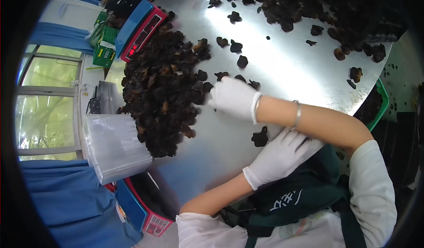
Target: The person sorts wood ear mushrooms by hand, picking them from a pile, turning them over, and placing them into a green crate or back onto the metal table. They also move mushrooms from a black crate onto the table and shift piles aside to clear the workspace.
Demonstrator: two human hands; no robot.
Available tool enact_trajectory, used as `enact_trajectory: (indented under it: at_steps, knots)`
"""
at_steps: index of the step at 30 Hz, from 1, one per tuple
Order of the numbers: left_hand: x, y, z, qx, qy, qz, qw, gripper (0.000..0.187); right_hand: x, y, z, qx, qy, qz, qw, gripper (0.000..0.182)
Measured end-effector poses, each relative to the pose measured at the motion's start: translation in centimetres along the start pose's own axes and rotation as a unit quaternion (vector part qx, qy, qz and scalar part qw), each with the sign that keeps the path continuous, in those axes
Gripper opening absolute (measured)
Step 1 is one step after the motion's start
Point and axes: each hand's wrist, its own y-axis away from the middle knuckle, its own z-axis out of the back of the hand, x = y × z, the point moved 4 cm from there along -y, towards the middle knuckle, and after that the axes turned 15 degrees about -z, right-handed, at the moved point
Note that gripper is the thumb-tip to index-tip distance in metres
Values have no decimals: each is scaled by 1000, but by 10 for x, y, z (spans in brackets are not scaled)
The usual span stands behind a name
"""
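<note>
My right hand (234,99), in a white glove, reaches across to the left over the metal table, its fingers curled closed beside the edge of a large heap of dark brown, wrinkled pieces (163,84) that look like wood ear fungus. Whatever is inside those fingers is hidden. Under my right forearm lies my left hand (282,157), also gloved in white, with its fingers stretched out to the right and their tips partly covered. A single dark piece (260,137) rests on the table between the two hands. Several loose pieces lie just above my right hand.
A larger dark pile (304,5) covers the table's far right. Beyond the heap stands a red and blue digital scale (140,34) with a lit display. Clear plastic bags (115,146) are stacked at the left, above another red and blue scale (148,210). A green-rimmed container (382,102) sits past the right edge.
</note>
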Motion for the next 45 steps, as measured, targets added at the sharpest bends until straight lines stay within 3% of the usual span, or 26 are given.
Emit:
enact_trajectory:
  at_steps: [1, 3, 4, 5, 6, 9, 12, 14, 16, 18, 20, 23, 26, 27, 28, 30, 33, 37, 38, 41, 42, 44, 45]
  knots:
    - [1, 6, 2, 2, 4, 5, 1000, 49, -7, -2, 6, -3, -67, 5, 998, 17]
    - [5, 23, 6, -2, 11, 16, 1000, 52, -43, 10, 30, -131, -323, -29, 937, 24]
    - [4, 30, 4, -3, 10, 25, 1000, 54, -57, 16, 48, 31, -507, -173, 844, 25]
    - [3, 38, 0, -2, 10, 32, 999, 55, -73, 20, 59, 83, -542, -214, 808, 22]
    - [3, 42, -2, 0, 10, 36, 999, 57, -87, 19, 58, 68, -553, -234, 796, 20]
    - [4, 39, -3, -27, 38, 30, 998, 59, -71, 33, 43, 77, -363, -134, 919, 20]
    - [4, 40, 0, -34, 53, 31, 998, 58, -41, 37, 26, 96, -40, -94, 990, 22]
    - [2, 44, -2, -39, 53, 33, 997, 56, -40, 34, 27, 78, -99, -80, 989, 23]
    - [3, 47, -3, -45, 53, 33, 997, 55, -45, 35, 44, 50, -227, -81, 969, 23]
    - [4, 47, -4, -51, 55, 31, 997, 54, -59, 44, 69, 79, -417, -214, 880, 11]
    - [4, 45, -3, -49, 59, 31, 997, 54, -85, 53, 88, 39, -404, -221, 887, 8]
    - [5, 43, -1, -50, 57, 27, 997, 54, -114, 75, 67, 3, -460, -234, 857, 8]
    - [4, 43, -1, -51, 55, 27, 997, 54, -91, 95, 58, 112, -590, -336, 726, 7]
    - [4, 43, -1, -53, 53, 28, 997, 54, -84, 101, 51, 119, -556, -332, 753, 9]
    - [4, 43, -1, -57, 54, 27, 997, 54, -67, 101, 62, 113, -464, -292, 829, 2]
    - [4, 42, 0, -63, 56, 25, 996, 53, -46, 102, 50, -16, -256, -107, 961, 13]
    - [5, 41, 0, -48, 55, 27, 997, 52, -42, 98, 30, 111, -129, -83, 982, 24]
    - [4, 41, -1, -54, 44, 28, 997, 51, -57, 96, 65, -43, -276, -140, 950, 21]
    - [4, 42, -2, -52, 43, 31, 997, 51, -69, 96, 69, 5, -333, -251, 909, 20]
    - [4, 41, -3, -51, 42, 31, 997, 51, -80, 82, 63, -42, -248, -267, 930, 22]
    - [4, 41, -3, -52, 41, 29, 997, 51, -82, 75, 47, -56, -159, -186, 968, 25]
    - [4, 41, -3, -52, 39, 28, 998, 50, -70, 66, 33, -152, -133, -125, 971, 25]
    - [4, 41, -2, -52, 37, 28, 998, 50, -68, 61, 27, -127, -114, -142, 975, 26]
